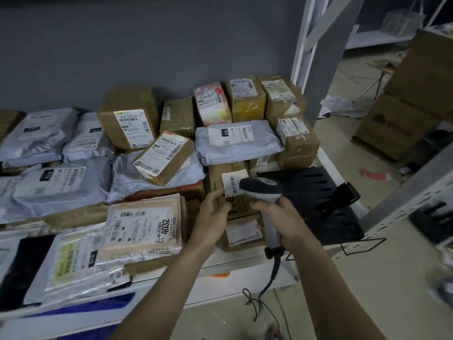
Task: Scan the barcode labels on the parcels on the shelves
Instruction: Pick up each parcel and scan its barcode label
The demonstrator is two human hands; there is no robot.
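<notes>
Barcode label: a white barcode label [232,182] sits on top of a brown cardboard box [229,192] on the white shelf [220,273], toward the shelf's right end; its right edge is covered by the scanner head.
Scanner: a corded handheld scanner [266,195] with a dark head and pale grey handle is held over the label, the head just above the label's right side; its cable [270,278] hangs below the shelf edge and ends in a tangle near the floor.
Right hand: the right hand [282,217] grips the scanner handle, fingers curled round it.
Left hand: the left hand [213,214] rests on the box just left of and below the label, fingers loosely bent, with the fingertips touching the label's lower left corner; I cannot tell whether they pinch it.
Neighbouring parcels: a smaller box with a white label [242,234] lies just in front of the labelled box; a grey poly mailer [237,141] lies behind it, on other parcels.
Left of the hands: a padded envelope marked 4032 [144,224] lies on a stack of flat parcels; a tilted small carton [164,155] rests on a grey bag.
Back row: several upright cartons [247,99] stand against the grey wall [147,45].
Right end: a black slotted tray [318,200] lies on the shelf beside the boxes.
Beyond: stacked large cartons [416,94] stand on the floor at right.
</notes>
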